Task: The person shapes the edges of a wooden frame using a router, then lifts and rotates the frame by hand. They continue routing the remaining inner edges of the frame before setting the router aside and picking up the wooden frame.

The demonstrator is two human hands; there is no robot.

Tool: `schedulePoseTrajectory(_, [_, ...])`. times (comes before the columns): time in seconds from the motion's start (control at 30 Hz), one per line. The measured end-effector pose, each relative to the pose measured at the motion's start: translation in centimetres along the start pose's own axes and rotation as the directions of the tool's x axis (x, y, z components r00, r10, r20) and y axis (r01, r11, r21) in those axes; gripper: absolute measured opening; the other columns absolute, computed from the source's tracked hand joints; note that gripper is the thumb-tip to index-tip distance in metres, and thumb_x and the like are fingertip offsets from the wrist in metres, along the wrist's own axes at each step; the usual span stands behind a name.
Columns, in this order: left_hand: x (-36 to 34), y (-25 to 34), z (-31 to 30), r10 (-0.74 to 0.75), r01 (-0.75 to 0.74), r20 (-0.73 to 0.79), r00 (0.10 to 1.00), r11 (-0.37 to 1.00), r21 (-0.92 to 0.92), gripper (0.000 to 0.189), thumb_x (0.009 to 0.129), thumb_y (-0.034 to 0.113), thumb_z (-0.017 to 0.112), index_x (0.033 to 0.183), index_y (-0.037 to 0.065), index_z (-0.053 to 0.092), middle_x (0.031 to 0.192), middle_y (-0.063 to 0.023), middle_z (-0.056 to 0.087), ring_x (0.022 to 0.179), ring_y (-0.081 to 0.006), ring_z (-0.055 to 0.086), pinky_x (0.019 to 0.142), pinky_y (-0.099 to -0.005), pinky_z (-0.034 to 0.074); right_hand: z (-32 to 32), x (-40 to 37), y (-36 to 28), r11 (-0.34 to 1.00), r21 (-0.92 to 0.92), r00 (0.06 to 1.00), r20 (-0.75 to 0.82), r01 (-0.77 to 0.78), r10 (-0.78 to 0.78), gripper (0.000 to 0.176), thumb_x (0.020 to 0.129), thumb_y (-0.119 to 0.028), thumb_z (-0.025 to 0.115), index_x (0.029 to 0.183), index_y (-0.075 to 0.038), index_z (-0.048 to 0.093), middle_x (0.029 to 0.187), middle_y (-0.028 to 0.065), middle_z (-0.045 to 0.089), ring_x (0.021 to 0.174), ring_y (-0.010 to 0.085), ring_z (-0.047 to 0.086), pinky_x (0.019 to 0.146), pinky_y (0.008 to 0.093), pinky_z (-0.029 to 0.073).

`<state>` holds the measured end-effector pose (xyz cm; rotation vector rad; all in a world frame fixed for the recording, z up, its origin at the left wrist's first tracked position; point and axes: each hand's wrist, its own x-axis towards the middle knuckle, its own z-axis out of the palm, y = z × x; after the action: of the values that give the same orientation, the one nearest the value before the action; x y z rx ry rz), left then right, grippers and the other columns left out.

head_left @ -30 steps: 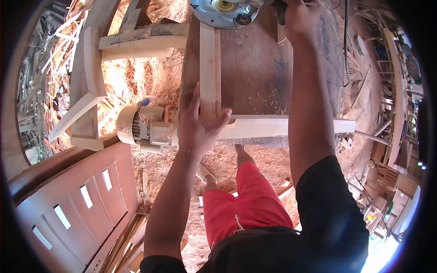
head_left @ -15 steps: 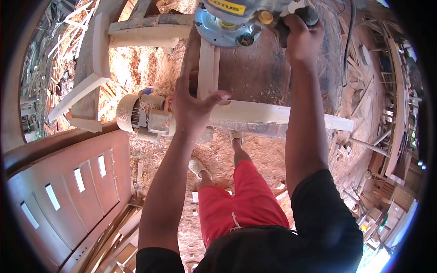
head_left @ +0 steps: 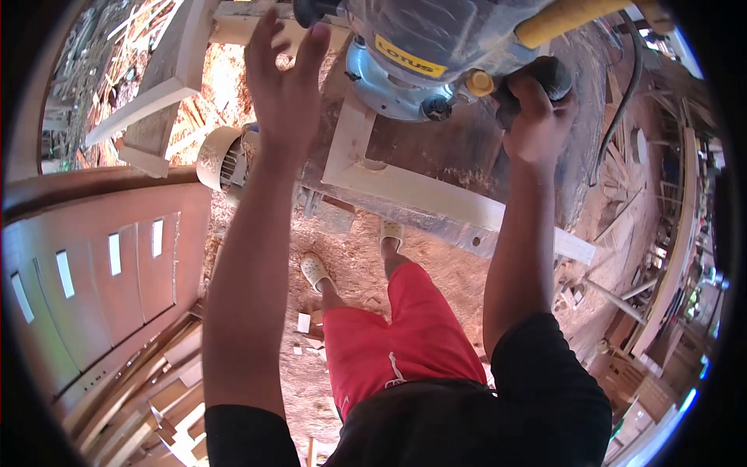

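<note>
Head view: at 1 o'clock, a scuffed, dusty brown surface [head_left: 436, 152] lies beneath a rounded grey-and-blue router [head_left: 440, 39], near 12; flat pale wood [head_left: 436, 187] forms 1 L at the router's 7 o'clock. The right hand [head_left: 538, 128], at 2, curls around a bulbous black grip [head_left: 554, 76]; the left hand [head_left: 286, 97], at 11, is spread beside a dark knob [head_left: 308, 11], contact unclear.

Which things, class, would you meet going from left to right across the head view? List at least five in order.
Slotted panel, left hand, yellow LOTUS label, yellow knob, right hand, black cable.
</note>
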<state>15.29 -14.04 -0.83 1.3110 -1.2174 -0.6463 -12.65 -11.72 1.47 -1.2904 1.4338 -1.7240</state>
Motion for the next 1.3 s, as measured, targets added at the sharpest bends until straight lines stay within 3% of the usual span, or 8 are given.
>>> schedulePoseTrajectory(0.03, [2.7, -1.1, 0.3, 0.142, -0.142, 0.051, 0.989, 0.99, -0.008, 0.059, 0.092, 0.04, 0.073, 0.131, -0.001, 0.059, 0.12, -0.0143, 0.062, 0.107, -0.0224, 0.058, 0.09, -0.0368, 0.05, 0.1, -0.1, -0.2, 0.999, 0.036, 0.999, 0.013, -0.029, 0.029, 0.006, 0.076, -0.003, 0.063, 0.082, -0.002, 0.063, 0.077, 0.004, 0.064, 0.067, 0.0138, 0.059, 0.063, 0.0291, 0.049])
schedulePoseTrajectory(0.13, [5.8, 3.5, 1.5, -0.39, 0.44, 0.244, 0.888, 0.875, -0.202, 0.029, 0.095, 0.025, 0.071, 0.11, 0.0, 0.07, 0.088, -0.0007, 0.069, 0.078, -0.0085, 0.062, 0.069, -0.0251, 0.049, 0.1, 0.4, -0.6, 0.993, 0.084, 0.996, 0.048, -0.085, 0.081, 0.007, 0.076, -0.003, 0.062, 0.082, -0.002, 0.063, 0.076, 0.0027, 0.063, 0.067, 0.0118, 0.057, 0.062, 0.0273, 0.047])
schedulePoseTrajectory(0.53, [-5.9, 5.6, -3.1, -0.218, 0.218, -0.024, 0.976, 0.976, -0.017, 0.022, 0.084, 0.012, 0.072, 0.098, -0.001, 0.062, 0.083, -0.0026, 0.062, 0.074, -0.0122, 0.059, 0.071, -0.0313, 0.05, -1.8, -0.3, -1.6, 0.962, 0.213, 0.969, 0.214, -0.168, 0.122, 0.022, 0.077, -0.004, 0.064, 0.098, 0.0, 0.066, 0.089, 0.0034, 0.068, 0.077, 0.0139, 0.063, 0.072, 0.0282, 0.051])
schedulePoseTrajectory(0.67, [-8.6, 7.8, -3.6, -0.406, 0.359, -0.115, 0.906, 0.885, -0.296, 0.02, 0.085, 0.011, 0.072, 0.097, -0.001, 0.06, 0.083, -0.0024, 0.061, 0.07, -0.0106, 0.059, 0.062, -0.0291, 0.05, -2.5, -1.7, -1.7, 0.951, 0.239, 0.951, 0.282, -0.198, 0.127, 0.026, 0.077, -0.005, 0.065, 0.103, 0.001, 0.066, 0.093, 0.0034, 0.068, 0.081, 0.0147, 0.064, 0.076, 0.0288, 0.051])
schedulePoseTrajectory(0.83, [-11.2, 7.2, -4.2, -0.393, 0.364, -0.182, 0.902, 0.915, -0.171, 0.03, 0.085, 0.022, 0.075, 0.098, 0.0, 0.06, 0.08, -0.0054, 0.063, 0.071, -0.0112, 0.062, 0.06, -0.0293, 0.054, -2.2, -1.5, -0.9, 0.947, 0.258, 0.917, 0.391, -0.19, 0.077, 0.031, 0.078, -0.007, 0.067, 0.108, 0.002, 0.066, 0.098, 0.0035, 0.069, 0.086, 0.0156, 0.064, 0.082, 0.0297, 0.052])
schedulePoseTrajectory(1.0, [-12.7, 5.6, -4.2, -0.255, 0.263, -0.271, 0.928, 0.965, -0.008, 0.023, 0.097, 0.026, 0.064, 0.102, 0.004, 0.064, 0.078, 0.0002, 0.058, 0.07, -0.0106, 0.055, 0.063, -0.0287, 0.046, -2.0, 1.0, 0.1, 0.993, 0.075, 0.799, 0.589, 0.095, -0.121, 0.035, 0.08, -0.005, 0.068, 0.114, 0.002, 0.066, 0.101, 0.0066, 0.068, 0.091, 0.0189, 0.067, 0.083, 0.0333, 0.056])
schedulePoseTrajectory(1.2, [-13.1, 4.2, -3.7, -0.201, 0.185, -0.267, 0.942, 0.979, -0.084, 0.023, 0.1, 0.027, 0.062, 0.105, 0.005, 0.063, 0.079, -0.0003, 0.059, 0.071, -0.0106, 0.053, 0.066, -0.0283, 0.046, -0.6, -0.8, -2.2, 0.962, 0.272, 0.791, 0.583, 0.027, -0.188, 0.011, 0.079, -0.001, 0.061, 0.089, -0.004, 0.064, 0.083, 0.0021, 0.066, 0.073, 0.0128, 0.063, 0.068, 0.0293, 0.051])
schedulePoseTrajectory(1.3, [-13.0, 4.9, -3.3, -0.289, 0.252, -0.322, 0.901, 0.956, -0.152, 0.022, 0.099, 0.024, 0.064, 0.106, 0.004, 0.066, 0.082, -0.0018, 0.062, 0.073, -0.012, 0.057, 0.071, -0.0296, 0.048, -1.3, 0.3, -1.2, 0.994, -0.024, 0.834, 0.547, 0.109, -0.078, 0.018, 0.081, -0.004, 0.063, 0.098, -0.004, 0.066, 0.089, 0.0014, 0.067, 0.084, 0.014, 0.065, 0.078, 0.0301, 0.051])
